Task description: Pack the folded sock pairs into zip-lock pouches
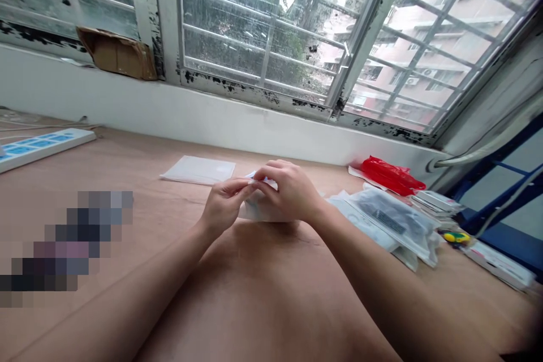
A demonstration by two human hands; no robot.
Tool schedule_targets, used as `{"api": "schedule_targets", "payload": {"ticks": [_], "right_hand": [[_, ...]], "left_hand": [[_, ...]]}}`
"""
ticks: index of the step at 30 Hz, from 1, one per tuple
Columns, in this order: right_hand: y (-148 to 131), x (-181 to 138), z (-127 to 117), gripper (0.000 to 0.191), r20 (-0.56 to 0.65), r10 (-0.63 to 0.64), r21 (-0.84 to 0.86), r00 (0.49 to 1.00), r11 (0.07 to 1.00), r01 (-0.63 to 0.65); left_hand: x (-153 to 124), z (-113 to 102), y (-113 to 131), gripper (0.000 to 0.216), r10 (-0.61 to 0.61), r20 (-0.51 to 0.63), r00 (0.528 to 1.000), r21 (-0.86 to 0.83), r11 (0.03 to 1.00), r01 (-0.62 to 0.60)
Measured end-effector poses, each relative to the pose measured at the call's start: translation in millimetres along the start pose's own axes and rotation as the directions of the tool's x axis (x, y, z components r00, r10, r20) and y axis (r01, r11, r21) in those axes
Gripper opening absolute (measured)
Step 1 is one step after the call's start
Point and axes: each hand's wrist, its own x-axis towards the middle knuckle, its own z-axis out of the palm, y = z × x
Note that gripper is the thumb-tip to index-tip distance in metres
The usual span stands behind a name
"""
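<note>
A small, pale, translucent plastic bag point(265, 213) is held just above the brown table, near the middle of the view. My left hand point(224, 203) pinches its upper edge between thumb and fingers. From the other side, my right hand point(292, 188) grips the same edge, the fingertips of both hands almost meeting. A bit of blue and white shows at the top between them. Most of the bag is behind my fingers, and its contents cannot be made out. Beyond my left hand lies a flat frosted bag point(199, 169).
To the right, several frosted plastic bags point(377, 218) lie near a red plastic bag point(392, 175), a yellow-and-green object point(456, 237) and a long white box point(500, 264). A power strip point(51, 146) lies at left. A cardboard box point(121, 56) sits on the windowsill. A blurred-out patch covers the left side.
</note>
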Motion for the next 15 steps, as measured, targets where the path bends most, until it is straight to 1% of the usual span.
{"api": "schedule_targets", "payload": {"ticks": [3, 5, 7, 10, 12, 13, 15], "right_hand": [[15, -15, -9, 0.018, 0.006, 0.042, -0.080, 0.999, 0.996, -0.041], [32, -32, -15, 0.016, 0.008, 0.104, -0.095, 0.995, 0.990, -0.103], [50, -53, -20, 0.016, -0.004, 0.185, -0.085, 0.983, 0.979, -0.184], [66, -78, -23, 0.016, -0.038, 0.279, -0.057, 0.960, 0.958, -0.281], [66, -84, -23, 0.013, -0.043, 0.285, -0.045, 0.958, 0.957, -0.287], [63, -84, -22, 0.017, -0.040, 0.273, -0.047, 0.961, 0.960, -0.275], [54, -79, -18, 0.035, -0.028, 0.229, -0.080, 0.973, 0.970, -0.230]], "left_hand": [[7, -12, -1, 0.018, 0.039, -0.091, 0.995, 0.045, 0.998, -0.036], [13, -22, -2, 0.019, 0.044, -0.170, 0.984, 0.043, 0.998, -0.037], [17, -30, -4, 0.020, 0.029, -0.213, 0.977, 0.027, 0.999, -0.024], [18, -33, -10, 0.020, -0.030, -0.183, 0.983, 0.002, 1.000, 0.031], [15, -28, -14, 0.022, -0.089, -0.163, 0.983, -0.045, 0.996, 0.083], [13, -26, -16, 0.023, -0.119, -0.155, 0.981, -0.067, 0.992, 0.110], [9, -21, -19, 0.025, -0.163, -0.128, 0.978, -0.081, 0.985, 0.154]]}}
